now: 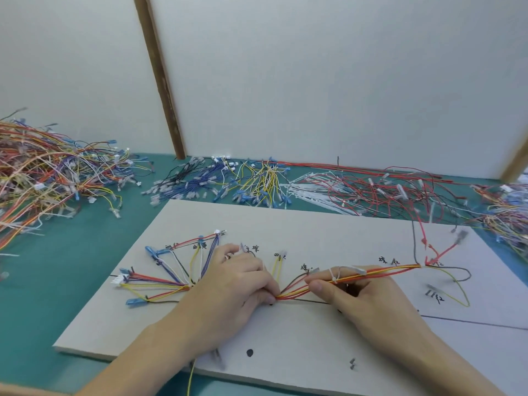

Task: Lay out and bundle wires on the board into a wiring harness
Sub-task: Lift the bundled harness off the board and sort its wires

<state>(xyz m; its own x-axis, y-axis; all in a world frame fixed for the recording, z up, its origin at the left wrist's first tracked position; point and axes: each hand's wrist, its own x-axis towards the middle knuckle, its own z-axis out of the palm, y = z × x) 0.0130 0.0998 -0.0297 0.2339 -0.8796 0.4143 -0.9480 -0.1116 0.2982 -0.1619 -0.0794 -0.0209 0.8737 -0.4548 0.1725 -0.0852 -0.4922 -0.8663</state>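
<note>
Now, 2 hands on 1 board [285, 227], w/ 1 harness bundle [377, 272] stretched between them. Left hand [237, 284] is curled down on the wires near board centre, fingertips pinching the bundle where the strands gather. Right hand [354, 290] grips the bundle just beside it, thumb and fingers round the wires, at 1 white cable tie [335, 277] wrapped on the bundle.

Bundle's long axis runs left-right across the board, rising slightly toward the right edge, mostly red, orange and yellow strands. At its left end the wires fan out [171, 270] toward the board's left edge, w/ blue and white connectors at the tips; exact wire count can't tell. At the right end a few red, grey and yellow branches [445, 270] split off near the right edge. Handwritten marks and 2 black dots sit on the board's surface.

Board is pale grey, lying flat on a teal desk [94, 261]. Loose stock along the desk's far edge: 1 big mixed-colour pile [43, 178] at far left, a group of blue and black leads [188, 184], yellow leads [263, 181], white cable ties [311, 187], red wires [380, 192], and another mixed pile [505, 212] at far right. White wall panels [314, 75] behind, w/ a brown wooden strip [160, 78] between them.
</note>
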